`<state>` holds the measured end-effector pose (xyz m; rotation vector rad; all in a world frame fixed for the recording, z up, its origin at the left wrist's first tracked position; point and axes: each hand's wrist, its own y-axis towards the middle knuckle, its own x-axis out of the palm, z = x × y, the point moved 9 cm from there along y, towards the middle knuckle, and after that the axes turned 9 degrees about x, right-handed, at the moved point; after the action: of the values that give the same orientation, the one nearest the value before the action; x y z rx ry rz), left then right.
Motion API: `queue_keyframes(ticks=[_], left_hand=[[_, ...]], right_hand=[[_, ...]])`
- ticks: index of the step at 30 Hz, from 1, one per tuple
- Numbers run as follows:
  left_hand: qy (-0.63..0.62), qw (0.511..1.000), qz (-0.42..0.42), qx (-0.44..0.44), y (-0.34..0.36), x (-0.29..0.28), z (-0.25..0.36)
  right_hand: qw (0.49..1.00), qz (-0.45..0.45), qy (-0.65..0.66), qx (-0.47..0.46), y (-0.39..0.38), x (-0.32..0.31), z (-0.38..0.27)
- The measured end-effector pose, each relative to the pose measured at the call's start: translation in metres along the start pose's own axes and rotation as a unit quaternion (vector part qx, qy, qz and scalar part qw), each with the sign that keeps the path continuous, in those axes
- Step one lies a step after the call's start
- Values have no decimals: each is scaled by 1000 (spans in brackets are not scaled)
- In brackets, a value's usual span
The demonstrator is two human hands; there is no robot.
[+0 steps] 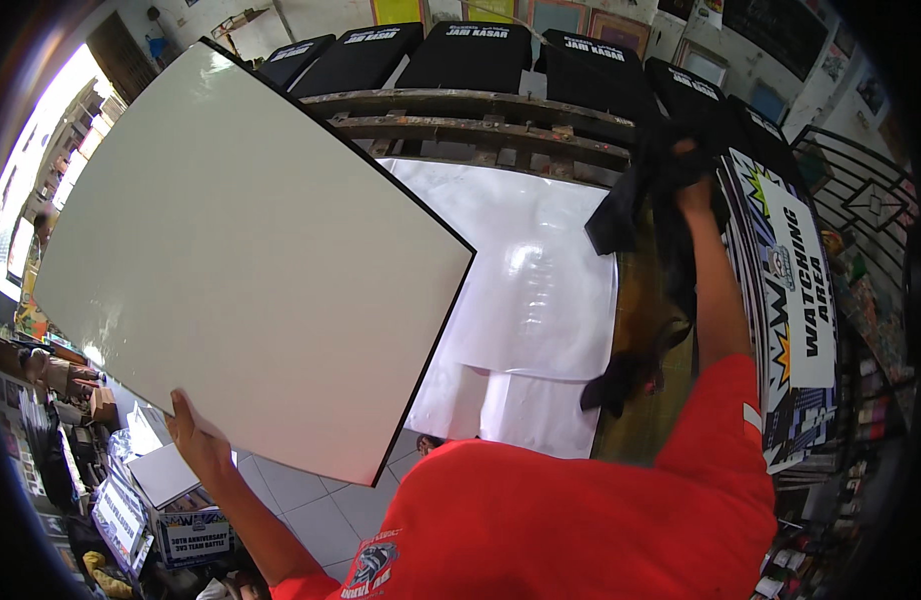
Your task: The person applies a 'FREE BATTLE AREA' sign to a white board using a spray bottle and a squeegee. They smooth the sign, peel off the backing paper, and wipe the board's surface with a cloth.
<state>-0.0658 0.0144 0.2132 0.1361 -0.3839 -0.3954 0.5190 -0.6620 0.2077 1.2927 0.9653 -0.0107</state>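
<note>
A large white board (251, 260) with a dark edge is held up tilted on the left side. My left hand (199, 445) grips its lower edge, thumb on the white face and the other fingers hidden behind. Over at the far right of the table, my right hand (693, 185) is closed on a black cloth (621, 205), whose folds partly hide the fingers. Another dark bunched piece of cloth (626, 378) lies lower down, near the table's right side. Glossy white sheets (541, 270) cover the tabletop, partly behind the board.
Several black shirts with white print (466, 62) are laid along the back beyond wooden slats (481, 128). A stack of printed boards (796, 290) stands at the right beside a black metal railing (871, 195). Smaller printed boards (196, 537) and clutter fill the lower left above a tiled floor (326, 520).
</note>
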Motion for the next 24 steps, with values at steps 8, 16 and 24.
queue_keyframes(ticks=[8, 16, 24], left_hand=[[101, 994, 42, 15, -38, 6, 28], [144, 981, 121, 54, -56, 17, 36], [-5, 998, 44, 46, -59, 34, 25]], right_hand=[[775, -240, 26, 584, -113, 132, 86], [899, -254, 46, 354, -120, 223, 92], [914, 127, 66, 380, 51, 38, 159]])
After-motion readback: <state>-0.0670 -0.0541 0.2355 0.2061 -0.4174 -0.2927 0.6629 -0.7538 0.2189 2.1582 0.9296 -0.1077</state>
